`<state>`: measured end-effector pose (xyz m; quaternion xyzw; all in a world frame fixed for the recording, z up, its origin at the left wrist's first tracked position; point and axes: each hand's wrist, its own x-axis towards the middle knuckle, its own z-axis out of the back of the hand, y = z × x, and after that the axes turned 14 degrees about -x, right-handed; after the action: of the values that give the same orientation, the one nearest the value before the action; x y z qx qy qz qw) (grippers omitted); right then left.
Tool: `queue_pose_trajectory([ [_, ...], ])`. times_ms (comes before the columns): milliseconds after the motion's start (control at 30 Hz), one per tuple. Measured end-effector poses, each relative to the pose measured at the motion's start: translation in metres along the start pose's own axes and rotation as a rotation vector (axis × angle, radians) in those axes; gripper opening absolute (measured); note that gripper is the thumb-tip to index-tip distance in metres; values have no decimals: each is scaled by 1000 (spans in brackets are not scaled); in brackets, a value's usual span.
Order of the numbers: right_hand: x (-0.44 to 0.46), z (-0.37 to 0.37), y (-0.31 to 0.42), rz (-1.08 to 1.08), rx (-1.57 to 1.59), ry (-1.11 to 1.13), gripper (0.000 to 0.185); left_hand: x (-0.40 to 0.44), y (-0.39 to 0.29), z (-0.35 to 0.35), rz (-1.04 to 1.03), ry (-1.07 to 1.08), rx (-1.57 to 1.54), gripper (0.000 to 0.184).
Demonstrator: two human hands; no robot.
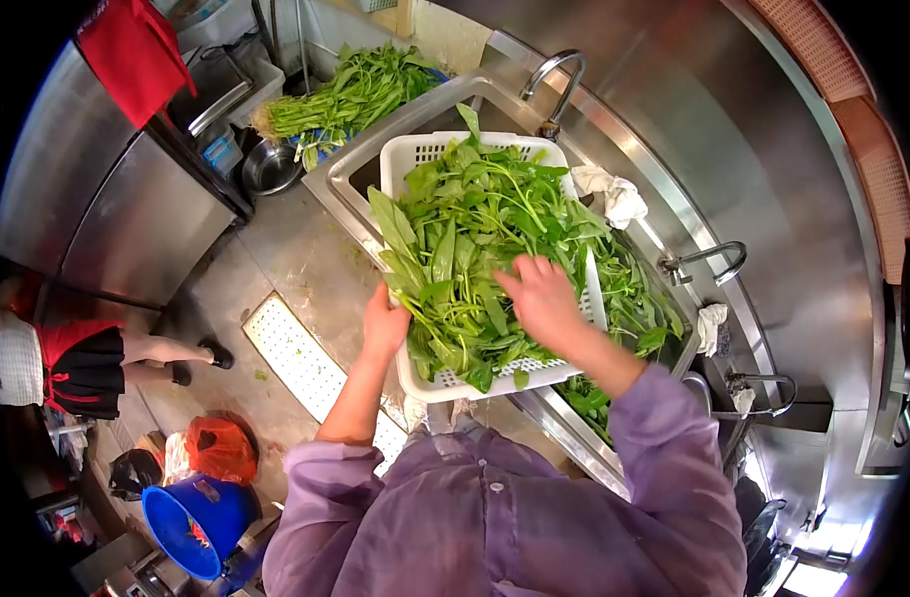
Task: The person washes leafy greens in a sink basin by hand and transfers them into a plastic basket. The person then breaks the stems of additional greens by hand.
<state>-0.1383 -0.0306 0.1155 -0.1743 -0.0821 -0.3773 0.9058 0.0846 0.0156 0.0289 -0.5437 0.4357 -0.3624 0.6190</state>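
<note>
Purple shirt (455, 517), hands (549, 313) (383, 323) at greens (460, 229), grip unclear, basket (399, 157) partly hiding sink (326, 187), blue bucket (170, 512)

The scene is brightly lit, and soft glare is reflected by the steel wall (719, 139) and floor (296, 249). Straight edges are bowed by distortion; corners are lost in black.

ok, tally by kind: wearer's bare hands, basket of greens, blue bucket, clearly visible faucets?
Wearer's bare left hand, right hand: 2
Perforated white plastic basket of leafy greens: 1
Round blue plastic bucket: 1
Clearly visible curved metal faucets: 3
Total: 7
</note>
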Motion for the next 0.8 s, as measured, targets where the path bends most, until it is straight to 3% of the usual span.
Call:
queue_pose_trajectory([
  [133,-25,7,20,-87,118,76,26,-2,-2,0,26,34,-22,39],
  [333,13,-14,-6,-327,166,-34,11,2,7,-1,-5,7,-82,37],
  [533,29,-31,-21,-174,170,-246,11,-6,-13,-4,-24,-22,-60,36],
  [800,12,-24,-18,-252,201,-284,11,-5,-10,-4,15,-17,-19,36],
])
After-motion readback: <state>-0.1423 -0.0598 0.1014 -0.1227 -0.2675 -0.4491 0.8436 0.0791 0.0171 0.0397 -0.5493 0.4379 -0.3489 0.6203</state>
